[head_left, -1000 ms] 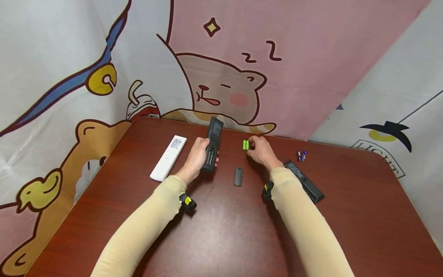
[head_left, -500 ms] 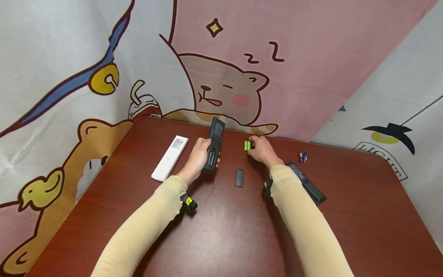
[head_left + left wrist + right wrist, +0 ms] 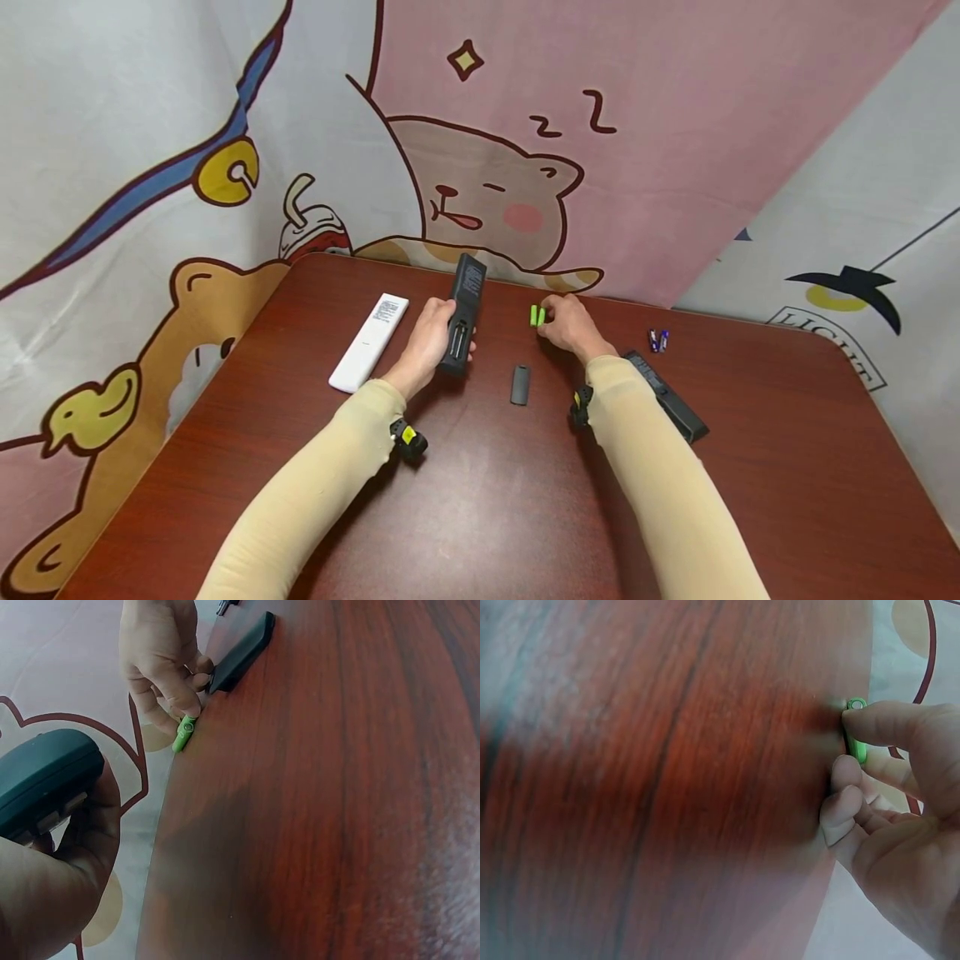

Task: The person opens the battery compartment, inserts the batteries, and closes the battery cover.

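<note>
My left hand [image 3: 429, 337] grips a black remote control [image 3: 469, 287], its back facing up and its battery compartment [image 3: 459, 340] uncovered. In the left wrist view the remote's end [image 3: 52, 772] juts out past the curled fingers. Toward the table's far edge, my right hand [image 3: 567, 325] pinches a green battery [image 3: 542, 317] between thumb and forefinger. The right wrist view shows that battery [image 3: 860, 750] partly covered by the thumb. Just left of it is a second green battery [image 3: 533, 315]. A dark grey battery cover [image 3: 520, 385] lies between the two hands, nearer the body.
A white remote control [image 3: 367, 343] lies left of my left hand. Another black remote [image 3: 667, 398] is partly hidden behind my right forearm, with two blue batteries [image 3: 658, 340] beyond it. A printed curtain [image 3: 637, 192] hangs behind the brown table [image 3: 465, 517].
The right-hand green battery has tilted slightly and parted from its neighbour under my right fingers. My left hand and the black remote have stayed nearly still.
</note>
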A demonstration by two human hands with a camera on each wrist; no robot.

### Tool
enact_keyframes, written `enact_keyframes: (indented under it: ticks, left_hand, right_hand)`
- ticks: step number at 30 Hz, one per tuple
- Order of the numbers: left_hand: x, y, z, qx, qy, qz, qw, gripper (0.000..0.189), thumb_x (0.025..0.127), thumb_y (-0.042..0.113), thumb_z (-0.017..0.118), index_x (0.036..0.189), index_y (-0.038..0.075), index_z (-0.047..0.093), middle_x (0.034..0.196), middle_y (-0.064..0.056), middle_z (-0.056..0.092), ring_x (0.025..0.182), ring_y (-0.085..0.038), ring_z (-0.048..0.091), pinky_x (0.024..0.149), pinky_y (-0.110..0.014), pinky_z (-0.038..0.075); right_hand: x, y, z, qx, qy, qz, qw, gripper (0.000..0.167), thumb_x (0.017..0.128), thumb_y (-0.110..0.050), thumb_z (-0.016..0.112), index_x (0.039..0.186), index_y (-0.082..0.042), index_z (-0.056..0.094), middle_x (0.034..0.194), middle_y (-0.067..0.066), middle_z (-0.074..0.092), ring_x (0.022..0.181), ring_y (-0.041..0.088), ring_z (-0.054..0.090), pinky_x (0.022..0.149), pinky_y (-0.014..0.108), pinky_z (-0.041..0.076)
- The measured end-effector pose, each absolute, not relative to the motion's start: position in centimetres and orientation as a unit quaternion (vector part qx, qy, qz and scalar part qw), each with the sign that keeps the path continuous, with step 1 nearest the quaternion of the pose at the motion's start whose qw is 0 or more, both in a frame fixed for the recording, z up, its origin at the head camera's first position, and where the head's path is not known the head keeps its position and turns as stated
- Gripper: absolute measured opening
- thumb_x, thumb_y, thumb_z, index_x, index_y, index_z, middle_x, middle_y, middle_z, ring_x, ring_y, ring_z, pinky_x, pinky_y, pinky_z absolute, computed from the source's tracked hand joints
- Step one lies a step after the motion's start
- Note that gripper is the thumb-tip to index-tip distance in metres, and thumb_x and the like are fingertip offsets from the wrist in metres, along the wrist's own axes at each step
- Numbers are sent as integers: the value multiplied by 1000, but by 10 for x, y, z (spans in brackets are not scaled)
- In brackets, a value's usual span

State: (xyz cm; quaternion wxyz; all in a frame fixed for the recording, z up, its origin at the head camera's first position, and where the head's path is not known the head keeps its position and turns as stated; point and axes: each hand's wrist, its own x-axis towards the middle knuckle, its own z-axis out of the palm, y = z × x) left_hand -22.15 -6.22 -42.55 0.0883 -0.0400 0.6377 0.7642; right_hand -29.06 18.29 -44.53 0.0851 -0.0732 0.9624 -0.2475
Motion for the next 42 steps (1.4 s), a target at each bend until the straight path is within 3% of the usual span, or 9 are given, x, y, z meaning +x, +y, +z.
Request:
enact_keyframes:
  ticks: [23,30,42]
  left_hand:
    - [-220,-64,-428,-39,622,777,93,23,113,28,29,113,7,39,97,-17,59,67,-26,65,59,-40,59]
    - [-219,-64,-429,-40,617,781,92,23,112,28,29,112,7,39,100,-23,59,66,-25,65,57,-40,59]
    - [-217,-63,-431,-39,612,784,95,21,112,27,30,111,8,39,95,-16,58,67,-26,64,58,-39,58]
  right_hand:
    - [-283,193,-446,-87,959,-258,73,47,89,-14,72,127,10,57,122,26,58,112,39,58,99,50,49]
    - [-276,196,-448,-84,955,-275,69,45,89,-14,72,125,8,59,120,25,60,109,37,59,98,49,50]
    - [-261,202,-448,-95,952,-285,56,39,91,-15,70,122,5,61,116,21,58,101,34,57,89,48,50]
